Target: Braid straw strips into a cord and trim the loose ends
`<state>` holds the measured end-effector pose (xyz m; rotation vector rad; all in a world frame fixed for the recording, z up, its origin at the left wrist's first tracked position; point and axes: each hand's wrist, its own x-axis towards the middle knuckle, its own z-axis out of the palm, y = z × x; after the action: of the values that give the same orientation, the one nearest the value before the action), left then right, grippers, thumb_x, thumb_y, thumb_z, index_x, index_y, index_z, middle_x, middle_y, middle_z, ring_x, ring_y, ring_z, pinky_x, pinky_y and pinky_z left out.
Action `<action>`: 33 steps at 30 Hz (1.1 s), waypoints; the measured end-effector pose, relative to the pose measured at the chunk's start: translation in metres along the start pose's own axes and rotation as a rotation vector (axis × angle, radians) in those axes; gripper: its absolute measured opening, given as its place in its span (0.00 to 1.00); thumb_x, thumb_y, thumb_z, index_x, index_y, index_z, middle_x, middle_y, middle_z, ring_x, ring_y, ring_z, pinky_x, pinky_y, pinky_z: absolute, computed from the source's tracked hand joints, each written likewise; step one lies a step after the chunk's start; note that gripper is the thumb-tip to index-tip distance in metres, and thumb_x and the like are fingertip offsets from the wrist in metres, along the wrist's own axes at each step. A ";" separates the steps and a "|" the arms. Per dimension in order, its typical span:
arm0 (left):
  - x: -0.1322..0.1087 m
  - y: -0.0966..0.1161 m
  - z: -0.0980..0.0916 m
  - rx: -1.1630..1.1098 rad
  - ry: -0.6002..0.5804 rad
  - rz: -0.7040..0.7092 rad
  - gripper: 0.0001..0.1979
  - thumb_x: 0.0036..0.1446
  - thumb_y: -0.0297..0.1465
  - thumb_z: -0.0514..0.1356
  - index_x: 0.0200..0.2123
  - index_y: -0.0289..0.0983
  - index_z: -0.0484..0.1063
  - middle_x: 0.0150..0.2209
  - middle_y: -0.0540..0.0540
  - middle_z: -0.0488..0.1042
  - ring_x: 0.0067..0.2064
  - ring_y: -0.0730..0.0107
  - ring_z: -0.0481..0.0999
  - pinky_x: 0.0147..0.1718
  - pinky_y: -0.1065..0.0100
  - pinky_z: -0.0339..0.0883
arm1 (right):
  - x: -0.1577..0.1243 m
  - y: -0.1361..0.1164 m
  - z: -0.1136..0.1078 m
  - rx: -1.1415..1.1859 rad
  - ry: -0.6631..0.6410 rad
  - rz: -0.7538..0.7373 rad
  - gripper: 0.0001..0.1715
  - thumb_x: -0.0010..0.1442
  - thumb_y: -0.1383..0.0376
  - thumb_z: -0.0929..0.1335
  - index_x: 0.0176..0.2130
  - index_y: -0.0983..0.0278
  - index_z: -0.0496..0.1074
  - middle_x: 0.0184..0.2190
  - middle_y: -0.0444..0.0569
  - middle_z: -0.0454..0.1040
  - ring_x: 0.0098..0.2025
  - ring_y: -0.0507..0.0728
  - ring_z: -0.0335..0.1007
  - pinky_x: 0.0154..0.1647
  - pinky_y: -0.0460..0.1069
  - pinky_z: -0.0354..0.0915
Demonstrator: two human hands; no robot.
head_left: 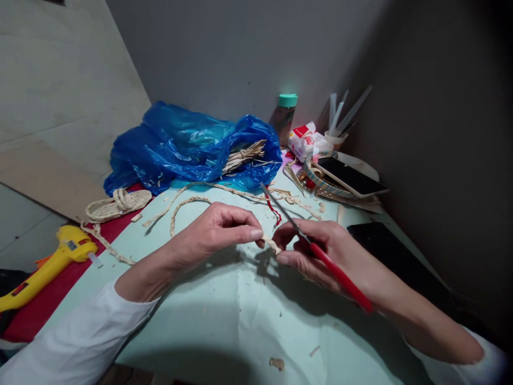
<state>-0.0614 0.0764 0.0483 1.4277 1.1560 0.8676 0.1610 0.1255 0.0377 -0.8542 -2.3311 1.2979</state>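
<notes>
Between my hands stretches a short, pale length of braided straw cord (271,245). My left hand (224,227) is closed, pinching one part of it between thumb and fingertips. On the other side, my right hand (324,248) pinches the cord between thumb and finger. That same hand also carries red-handled scissors (340,278), lying across the palm side with the blades pointing up and away to the left. Whether the blades are fully closed is hard to make out. More braided cord (188,200) curves over the table behind my left hand.
A blue plastic bag (172,144) with straw (244,155) lies at the back. On the left are a coiled braid (120,205) and a yellow glue gun (60,262). To the right are a phone (352,175), a dark flat object (396,262) and a green-lidded jar (285,115).
</notes>
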 end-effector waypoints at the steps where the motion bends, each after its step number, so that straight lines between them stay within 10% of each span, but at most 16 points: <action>1: 0.000 0.000 0.000 -0.010 -0.005 -0.012 0.12 0.57 0.36 0.59 0.29 0.33 0.77 0.25 0.48 0.69 0.27 0.73 0.62 0.27 0.70 0.53 | 0.001 0.001 0.001 0.013 -0.013 -0.006 0.13 0.59 0.55 0.69 0.35 0.63 0.70 0.24 0.43 0.67 0.23 0.50 0.58 0.22 0.45 0.56; 12: -0.002 0.006 -0.010 -0.099 0.021 -0.025 0.06 0.54 0.30 0.59 0.30 0.33 0.74 0.25 0.49 0.70 0.28 0.75 0.64 0.28 0.71 0.52 | -0.004 0.005 -0.012 0.024 -0.008 -0.031 0.12 0.58 0.57 0.71 0.34 0.61 0.67 0.21 0.39 0.64 0.22 0.48 0.56 0.21 0.43 0.50; 24: -0.002 0.005 -0.014 -0.143 0.002 -0.039 0.08 0.56 0.31 0.60 0.32 0.31 0.75 0.25 0.48 0.70 0.26 0.77 0.62 0.24 0.73 0.51 | -0.001 0.015 0.000 -0.908 0.194 -0.327 0.23 0.58 0.46 0.67 0.35 0.62 0.62 0.30 0.44 0.66 0.25 0.53 0.60 0.23 0.48 0.46; 33: -0.004 0.004 -0.016 -0.102 -0.020 -0.064 0.08 0.58 0.33 0.60 0.32 0.33 0.75 0.25 0.50 0.67 0.27 0.77 0.61 0.25 0.74 0.51 | -0.002 0.013 0.001 -1.049 0.188 -0.391 0.21 0.62 0.47 0.64 0.37 0.62 0.62 0.31 0.44 0.67 0.25 0.53 0.62 0.23 0.49 0.47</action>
<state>-0.0764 0.0769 0.0552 1.3069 1.1201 0.8539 0.1664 0.1292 0.0260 -0.6494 -2.7531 -0.2320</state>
